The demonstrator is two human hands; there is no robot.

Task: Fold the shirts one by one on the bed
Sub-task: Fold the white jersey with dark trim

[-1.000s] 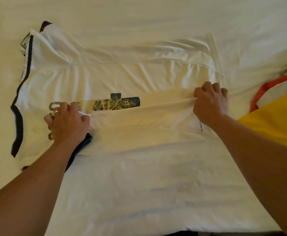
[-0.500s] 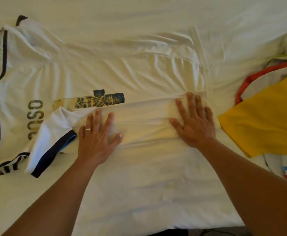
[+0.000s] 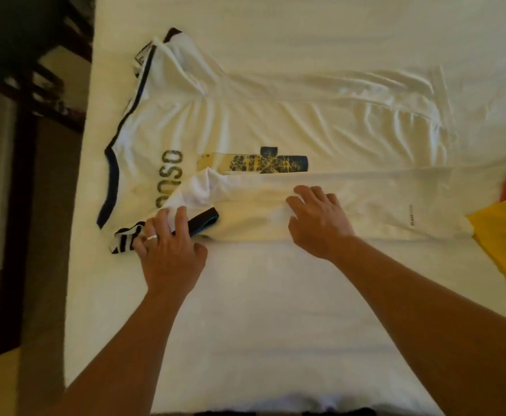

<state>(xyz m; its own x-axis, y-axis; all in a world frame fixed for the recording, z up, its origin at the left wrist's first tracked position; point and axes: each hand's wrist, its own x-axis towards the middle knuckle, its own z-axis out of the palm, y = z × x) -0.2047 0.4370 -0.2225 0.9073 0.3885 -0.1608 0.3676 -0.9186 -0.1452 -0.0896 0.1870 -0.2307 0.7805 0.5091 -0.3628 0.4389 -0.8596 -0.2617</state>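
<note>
A white shirt lies spread flat on the bed, its collar end to the left and its near long edge folded over toward the middle. The left hand rests at that folded edge, fingers bent onto the dark-trimmed sleeve, pressing or pinching it; which, I cannot tell. A ring sits on one finger. To their right, the right hand lies on the folded strip, fingers spread and loosely bent, holding nothing. Well right of those fingers, a yellow shirt lies at the bed's right side, touching the white shirt's hem.
</note>
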